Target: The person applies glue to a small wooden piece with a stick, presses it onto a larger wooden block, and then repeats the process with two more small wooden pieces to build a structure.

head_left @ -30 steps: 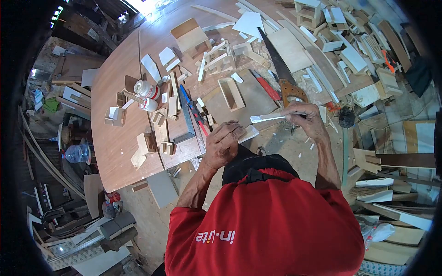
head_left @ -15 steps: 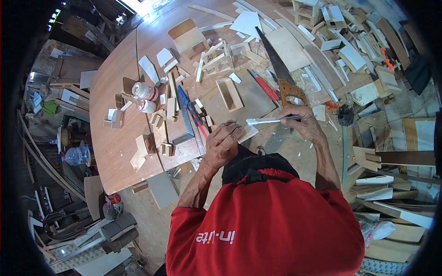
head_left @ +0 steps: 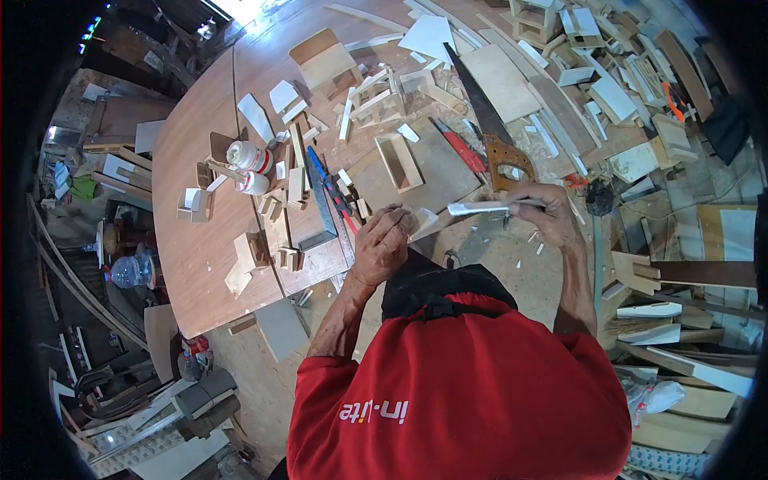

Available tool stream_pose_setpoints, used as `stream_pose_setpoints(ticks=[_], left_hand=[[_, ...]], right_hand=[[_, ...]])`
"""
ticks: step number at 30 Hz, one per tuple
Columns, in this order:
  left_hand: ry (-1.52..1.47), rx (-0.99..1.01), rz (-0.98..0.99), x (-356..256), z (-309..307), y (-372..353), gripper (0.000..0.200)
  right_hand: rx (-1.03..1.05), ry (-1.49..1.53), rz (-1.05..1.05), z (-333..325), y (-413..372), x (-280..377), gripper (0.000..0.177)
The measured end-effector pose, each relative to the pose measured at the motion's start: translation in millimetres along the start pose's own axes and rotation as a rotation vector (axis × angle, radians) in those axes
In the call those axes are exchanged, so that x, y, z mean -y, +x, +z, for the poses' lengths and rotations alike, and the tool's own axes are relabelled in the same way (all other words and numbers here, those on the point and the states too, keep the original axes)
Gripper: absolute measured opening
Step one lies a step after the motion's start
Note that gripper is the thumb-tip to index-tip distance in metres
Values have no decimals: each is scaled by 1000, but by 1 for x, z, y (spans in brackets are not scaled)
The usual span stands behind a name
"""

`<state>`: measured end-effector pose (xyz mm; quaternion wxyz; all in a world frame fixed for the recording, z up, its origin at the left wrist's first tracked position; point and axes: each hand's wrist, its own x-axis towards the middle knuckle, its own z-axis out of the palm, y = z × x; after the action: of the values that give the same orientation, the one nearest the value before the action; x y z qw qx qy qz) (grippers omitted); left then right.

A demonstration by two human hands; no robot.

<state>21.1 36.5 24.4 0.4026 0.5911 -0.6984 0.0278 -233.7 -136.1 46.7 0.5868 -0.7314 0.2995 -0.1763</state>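
Observation:
My left hand (head_left: 382, 244) is closed around a small pale wooden piece (head_left: 423, 222) with a whitish smear on its top; the fingers hide most of it. In my right hand (head_left: 550, 214) is a slim white stick (head_left: 478, 208), pinched near one end. Its wider, white-coated tip points left, a short gap away from the wooden piece. Beyond my hands a small open wooden box (head_left: 398, 163) lies on a flat board (head_left: 442, 178). A handsaw (head_left: 510, 160) with a wooden handle lies just past my right hand.
Left on the table (head_left: 200, 272) stand two white jars (head_left: 250, 157), near small wooden blocks (head_left: 296, 186). A blue-handled tool (head_left: 318, 168), a metal square (head_left: 320, 237) and a red-handled tool (head_left: 462, 149) lie closer. Wood offcuts (head_left: 612, 100) pile up at the right.
My right hand has moved right, drawing the stick's tip away from the wooden piece. My left hand stays nearly in place, still gripping the piece.

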Motion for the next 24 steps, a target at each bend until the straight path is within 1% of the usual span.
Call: stream_pose_setpoints(ticks=[2, 3, 5, 6, 7, 8, 9, 11, 12, 13, 15, 16, 17, 19, 20, 22, 23, 24], left_hand=[[-11, -5, 6, 4, -1, -2, 33], [-6, -14, 2, 7, -2, -3, 33], [11, -37, -7, 14, -3, -7, 34], [25, -61, -59, 19, -5, -12, 34], [44, -89, -115, 23, -10, -15, 35], [20, -59, -154, 28, -17, -17, 28], [38, -76, -167, 33, -20, -21, 28], [-27, -101, -325, 49, -23, -35, 21], [-118, -129, -460, 54, -25, -44, 18], [-105, -144, -465, 56, -32, -48, 18], [-132, -197, -539, 59, -47, -59, 16], [-127, -235, -571, 62, -52, -66, 15], [-122, -248, -573, 65, -58, -74, 15], [-81, -255, -677, 69, -70, -90, 13], [-24, -304, -664, 70, -74, -97, 12], [-21, -331, -686, 72, -84, -107, 11], [-21, -344, -707, 73, -90, -112, 9], [-24, -335, -745, 71, -96, -115, 8]], right_hand=[[-85, 80, -19, 16, 9, 7, 16], [-87, 77, -20, 19, 10, 7, 16], [22, -144, -39, 25, 13, 9, 14], [43, -143, -55, 28, 13, 6, 14], [13, -85, -27, 28, 10, 0, 13], [-16, -30, 3, 31, 12, -5, 13], [8, -35, -11, 40, 18, -6, 13], [-151, 39, 31, 57, 34, -5, 14], [-167, -28, 58, 72, 46, 9, 15], [-151, -30, 45, 86, 60, 16, 15], [-147, -146, -97, 115, 92, 22, 15], [-105, -200, -189, 132, 109, 23, 18], [-96, -204, -198, 146, 125, 26, 18], [-42, -166, -205, 186, 156, 50, 17], [-33, -172, -211, 201, 173, 56, 17], [52, -300, -276, 232, 211, 65, 18], [57, -303, -282, 247, 227, 70, 18], [39, -347, -390, 260, 242, 76, 18]])
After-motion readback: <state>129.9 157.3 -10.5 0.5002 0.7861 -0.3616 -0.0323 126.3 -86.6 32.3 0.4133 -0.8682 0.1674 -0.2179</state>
